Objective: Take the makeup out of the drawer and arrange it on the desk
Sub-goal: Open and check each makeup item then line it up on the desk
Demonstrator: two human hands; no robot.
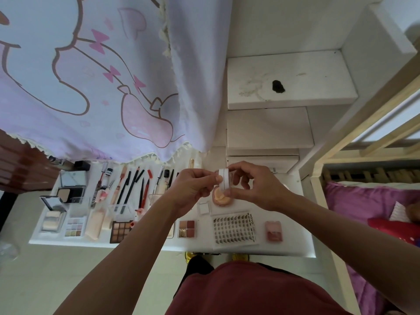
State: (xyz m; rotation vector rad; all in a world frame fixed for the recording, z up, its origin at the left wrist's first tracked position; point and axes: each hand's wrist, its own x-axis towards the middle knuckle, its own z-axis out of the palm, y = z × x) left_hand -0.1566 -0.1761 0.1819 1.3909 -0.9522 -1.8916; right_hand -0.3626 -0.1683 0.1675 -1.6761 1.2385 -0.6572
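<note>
Both my hands hold a small white round case [223, 179] above the white desk [293, 244]. My left hand [193, 189] pinches its left side and my right hand [254, 185] grips its right side. Right under the case a round peach powder puff pot [221, 197] sits on the desk. Makeup lies in rows on the desk: pencils and brushes [134, 187], a brown eyeshadow palette [120, 231], a small red palette [186, 228], a false-lash card [235, 229], a pink blush compact [273, 230], open compacts [70, 192]. No drawer is in view.
A lilac cartoon-print curtain [102, 76] hangs over the desk's back edge. White steps [288, 80] rise at the back right. A wooden bed frame [322, 169] with purple bedding [354, 201] stands to the right.
</note>
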